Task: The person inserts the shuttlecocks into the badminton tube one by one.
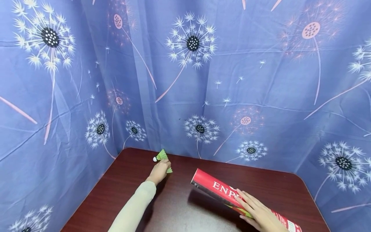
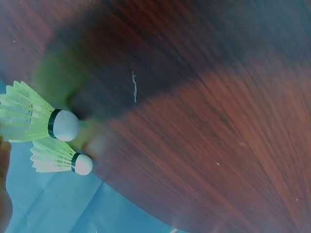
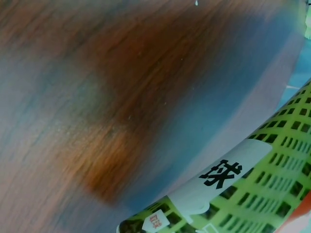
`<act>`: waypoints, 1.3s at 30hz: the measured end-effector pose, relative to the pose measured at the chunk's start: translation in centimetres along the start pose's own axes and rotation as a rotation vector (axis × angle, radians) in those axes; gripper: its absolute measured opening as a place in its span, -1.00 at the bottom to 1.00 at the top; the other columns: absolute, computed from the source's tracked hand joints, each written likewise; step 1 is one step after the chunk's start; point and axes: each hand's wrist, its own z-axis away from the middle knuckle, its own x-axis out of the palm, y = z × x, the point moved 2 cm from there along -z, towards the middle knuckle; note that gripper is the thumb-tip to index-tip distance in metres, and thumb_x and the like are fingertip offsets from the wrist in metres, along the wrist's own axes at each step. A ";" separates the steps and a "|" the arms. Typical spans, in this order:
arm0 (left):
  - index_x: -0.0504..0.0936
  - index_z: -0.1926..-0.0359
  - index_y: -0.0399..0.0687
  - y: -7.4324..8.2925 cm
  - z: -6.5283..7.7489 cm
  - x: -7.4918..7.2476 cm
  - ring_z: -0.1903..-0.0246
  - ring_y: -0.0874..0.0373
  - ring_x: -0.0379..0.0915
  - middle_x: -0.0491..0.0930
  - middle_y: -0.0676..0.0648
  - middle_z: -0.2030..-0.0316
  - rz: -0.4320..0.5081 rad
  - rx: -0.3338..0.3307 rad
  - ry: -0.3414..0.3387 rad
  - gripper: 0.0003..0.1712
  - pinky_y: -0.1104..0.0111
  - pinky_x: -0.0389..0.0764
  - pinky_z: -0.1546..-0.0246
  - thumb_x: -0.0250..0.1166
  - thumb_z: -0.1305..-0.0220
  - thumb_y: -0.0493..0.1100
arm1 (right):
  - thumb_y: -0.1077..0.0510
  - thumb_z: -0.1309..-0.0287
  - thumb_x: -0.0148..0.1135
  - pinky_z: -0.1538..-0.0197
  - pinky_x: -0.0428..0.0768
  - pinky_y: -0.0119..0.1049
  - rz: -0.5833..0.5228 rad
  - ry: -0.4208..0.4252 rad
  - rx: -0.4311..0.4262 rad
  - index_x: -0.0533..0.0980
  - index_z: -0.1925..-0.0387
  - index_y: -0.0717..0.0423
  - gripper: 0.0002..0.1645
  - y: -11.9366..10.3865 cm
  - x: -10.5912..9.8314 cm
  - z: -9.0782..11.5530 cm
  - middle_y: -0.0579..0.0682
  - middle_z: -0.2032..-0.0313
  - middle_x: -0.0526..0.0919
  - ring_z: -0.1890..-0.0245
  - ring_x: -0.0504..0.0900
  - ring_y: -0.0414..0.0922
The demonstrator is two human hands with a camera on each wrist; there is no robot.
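Observation:
In the head view my left hand (image 1: 159, 170) reaches to the far left part of the table and holds a yellow-green shuttlecock, its skirt (image 1: 169, 170) showing beside the fingers. Just beyond the hand is a second shuttlecock (image 1: 161, 155) with a white cork. Both appear in the left wrist view: a nearer shuttlecock (image 2: 29, 116) by the fingertips and a smaller-looking shuttlecock (image 2: 53, 156) below it. My right hand (image 1: 258, 209) grips a long red tube (image 1: 211, 183) lettered "ENP", fingers laid across it. The tube's green patterned side (image 3: 272, 165) fills the right wrist view's lower right.
The dark reddish-brown wooden table (image 1: 174, 199) has rounded far corners and reflects light. A blue curtain (image 1: 220, 96) with dandelion prints hangs along its back and both sides. The tube slants toward the table's middle, with a shadow beneath it.

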 end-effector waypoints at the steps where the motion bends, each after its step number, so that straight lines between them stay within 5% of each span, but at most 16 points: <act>1: 0.49 0.53 -0.13 0.0 -0.1 0.0 0.31 0.07 0.44 0.40 0.03 0.45 -0.007 0.002 0.009 -0.68 0.28 0.53 0.37 0.28 0.15 -0.61 | -0.26 -0.18 0.23 -0.36 -0.07 -0.60 -0.001 0.006 -0.006 0.30 -0.35 0.14 -0.14 0.0 0.0 0.0 0.12 -0.34 0.32 -0.32 0.21 -0.14; 6: 0.55 0.40 -0.15 0.1 -0.3 0.0 0.24 0.00 0.47 0.49 -0.06 0.33 -0.034 0.011 0.042 -0.74 0.23 0.58 0.26 0.30 0.06 -0.54 | -0.24 -0.18 0.24 -0.38 -0.10 -0.57 0.012 0.014 -0.022 0.31 -0.34 0.13 -0.16 0.0 0.0 0.3 0.14 -0.33 0.32 -0.35 0.17 -0.15; 13: 0.49 0.41 -0.10 -0.1 0.1 -1.2 0.27 0.08 0.41 0.39 0.01 0.36 0.011 -0.108 0.035 -0.67 0.28 0.53 0.41 0.30 0.10 -0.57 | -0.20 -0.07 0.36 -0.37 -0.12 -0.60 0.029 -0.025 -0.001 0.28 -0.37 0.10 -0.08 0.0 0.1 0.4 0.11 -0.36 0.29 -0.38 0.11 -0.20; 24: 0.45 0.44 -0.14 0.4 1.3 -2.7 0.26 -0.01 0.43 0.44 -0.08 0.34 0.198 -0.175 0.245 -0.80 0.18 0.53 0.28 0.30 -0.08 -0.44 | -0.30 -0.31 -0.02 -0.38 -0.06 -0.55 0.010 0.007 -0.032 0.31 -0.34 0.16 -0.20 0.3 0.1 0.1 0.15 -0.34 0.31 -0.34 0.21 -0.11; 30: 0.52 0.42 -0.18 0.6 2.1 -3.6 0.26 -0.05 0.40 0.45 -0.10 0.36 0.319 -0.256 0.335 -0.85 0.14 0.49 0.27 0.32 -0.09 -0.43 | -0.23 -0.20 0.22 -0.39 -0.09 -0.54 0.011 0.001 -0.043 0.30 -0.35 0.16 -0.17 0.3 0.3 0.1 0.16 -0.34 0.30 -0.35 0.19 -0.10; 37: 0.55 0.41 -0.24 1.1 2.4 -4.4 0.38 -0.02 0.46 0.50 -0.11 0.41 0.445 -0.243 0.427 -0.88 0.15 0.52 0.33 0.28 -0.25 -0.29 | -0.10 0.07 0.48 -0.37 -0.14 -0.59 0.028 -0.060 0.010 0.25 -0.39 0.08 0.02 0.3 0.2 0.2 0.09 -0.37 0.26 -0.37 0.13 -0.18; 39: 0.56 0.40 -0.26 1.4 2.3 -4.6 0.36 -0.05 0.50 0.54 -0.13 0.41 0.482 -0.243 0.446 -0.90 0.10 0.55 0.16 0.29 -0.23 -0.31 | -0.10 0.07 0.49 -0.37 -0.13 -0.59 0.026 -0.057 0.007 0.25 -0.39 0.09 0.02 0.3 0.2 0.1 0.10 -0.37 0.26 -0.37 0.13 -0.17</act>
